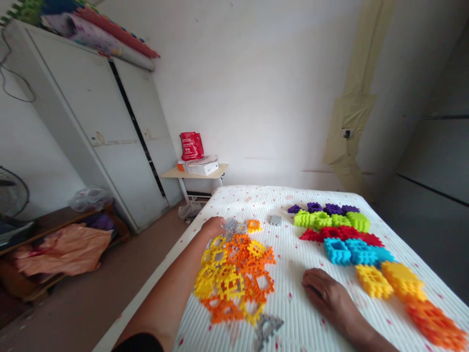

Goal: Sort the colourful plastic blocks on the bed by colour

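My left hand [213, 226] reaches out over the far edge of a loose pile of yellow and orange plastic grid tiles [234, 274] and closes on a grey tile [231, 225] at its top. My right hand [324, 293] rests palm down on the white mattress [293, 298], fingers curled loosely, holding nothing I can see. To its right stand sorted rows of assembled blocks: purple [326, 209], lime green [331, 220], red [340, 233], blue [353, 251], yellow [390, 279] and orange [436, 325].
A loose grey tile [275, 220] lies mid-mattress and another grey piece [266, 328] near the front. Left of the bed are a white wardrobe [102, 132], a small side table [194, 172] with a red bag [191, 145], a fan and a low cluttered bench.
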`<act>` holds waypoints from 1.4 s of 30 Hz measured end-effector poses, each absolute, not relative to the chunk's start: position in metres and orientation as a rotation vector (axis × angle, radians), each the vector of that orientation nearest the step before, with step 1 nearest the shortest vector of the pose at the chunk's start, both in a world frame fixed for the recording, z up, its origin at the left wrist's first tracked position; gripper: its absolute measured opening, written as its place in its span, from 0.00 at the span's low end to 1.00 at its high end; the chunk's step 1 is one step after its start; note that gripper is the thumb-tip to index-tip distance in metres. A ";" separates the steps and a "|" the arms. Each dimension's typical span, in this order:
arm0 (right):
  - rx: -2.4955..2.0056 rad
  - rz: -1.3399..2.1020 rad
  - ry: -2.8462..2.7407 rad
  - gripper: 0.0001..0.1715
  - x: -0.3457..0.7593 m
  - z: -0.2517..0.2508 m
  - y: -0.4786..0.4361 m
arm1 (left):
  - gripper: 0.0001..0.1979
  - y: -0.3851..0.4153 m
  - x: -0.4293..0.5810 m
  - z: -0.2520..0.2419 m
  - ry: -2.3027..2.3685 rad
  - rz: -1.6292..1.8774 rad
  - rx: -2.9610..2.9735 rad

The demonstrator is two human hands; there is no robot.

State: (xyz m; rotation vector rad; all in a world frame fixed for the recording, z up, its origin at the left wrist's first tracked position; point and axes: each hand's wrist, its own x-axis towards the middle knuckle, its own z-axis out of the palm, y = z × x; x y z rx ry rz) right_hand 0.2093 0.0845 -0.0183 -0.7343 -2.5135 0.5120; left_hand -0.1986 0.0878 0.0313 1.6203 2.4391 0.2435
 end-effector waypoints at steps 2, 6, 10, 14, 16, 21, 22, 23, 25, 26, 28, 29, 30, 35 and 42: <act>-0.734 0.514 -2.502 0.11 0.209 -0.017 0.084 | 0.20 0.092 -0.196 0.028 2.473 0.264 1.606; -0.752 0.520 -2.483 0.11 0.210 -0.017 0.084 | 0.23 0.099 -0.191 0.025 2.467 0.303 1.623; -0.741 0.537 -2.464 0.11 0.210 -0.018 0.084 | 0.20 0.102 -0.189 0.023 2.451 0.336 1.645; -0.748 0.522 -2.474 0.12 0.208 -0.017 0.083 | 0.17 0.104 -0.191 0.021 2.489 0.385 1.601; -0.749 0.520 -2.486 0.13 0.208 -0.016 0.083 | 0.16 0.104 -0.192 0.018 2.520 0.413 1.556; -0.755 0.526 -2.484 0.14 0.208 -0.016 0.083 | 0.14 0.105 -0.197 0.013 2.501 0.464 1.511; -0.755 0.527 -2.480 0.14 0.209 -0.016 0.083 | 0.15 0.105 -0.199 0.013 2.470 0.457 1.515; -0.754 0.528 -2.477 0.14 0.209 -0.016 0.083 | 0.17 0.105 -0.201 0.014 2.435 0.442 1.520; -0.749 0.530 -2.474 0.14 0.209 -0.017 0.083 | 0.20 0.105 -0.205 0.016 2.370 0.393 1.525; -0.747 0.531 -2.475 0.14 0.208 -0.017 0.083 | 0.20 0.105 -0.206 0.017 2.344 0.364 1.528; -0.748 0.533 -2.479 0.14 0.208 -0.017 0.083 | 0.19 0.106 -0.206 0.020 2.310 0.308 1.537; -0.750 0.534 -2.479 0.14 0.208 -0.017 0.083 | 0.18 0.106 -0.205 0.021 2.302 0.286 1.542; -0.750 0.535 -2.478 0.14 0.208 -0.017 0.083 | 0.17 0.106 -0.204 0.021 2.299 0.271 1.548; -0.739 0.531 -2.463 0.14 0.209 -0.019 0.084 | 0.19 0.105 -0.200 0.019 2.306 0.262 1.551; -0.753 0.522 -2.480 0.13 0.208 -0.017 0.083 | 0.16 0.091 -0.215 0.027 2.346 0.319 1.494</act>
